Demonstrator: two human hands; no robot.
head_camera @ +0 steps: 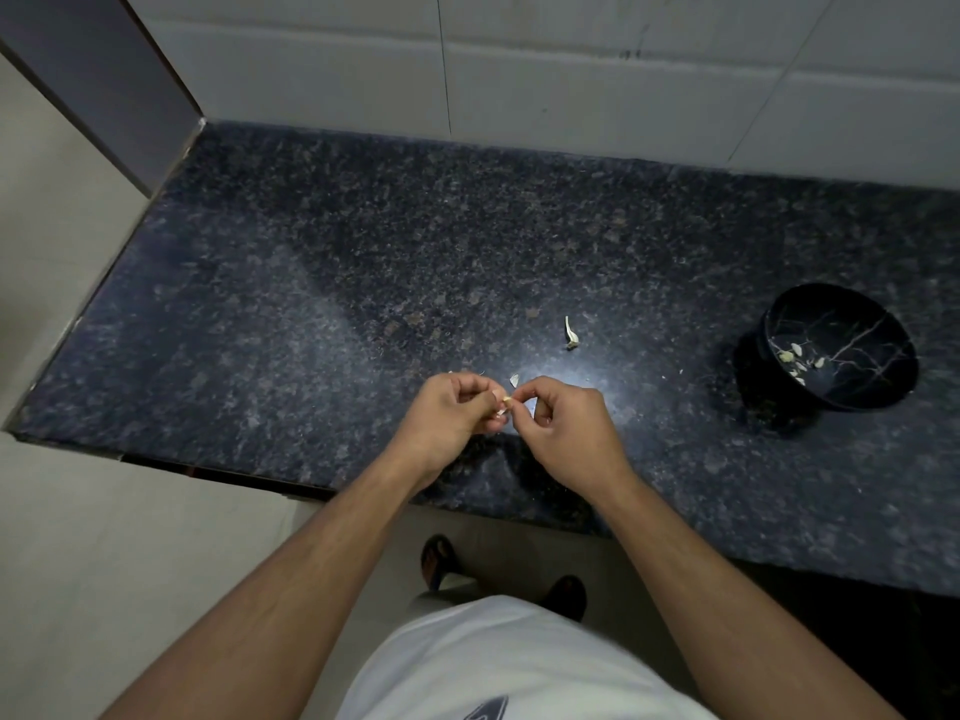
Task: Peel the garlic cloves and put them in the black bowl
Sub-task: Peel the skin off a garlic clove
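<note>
small pale garlic clove (pixel 505 402), pinched

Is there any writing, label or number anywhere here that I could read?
None can be read.
The white shirt has a dark mark at its lower edge, cut off and unreadable.
The black bowl bears only pale veins, the tiled wall only scuffs.

Dark granite counter (pixel 322 283) — black bowl (pixel 852 309), peel scraps (pixel 571 335) on it.
</note>
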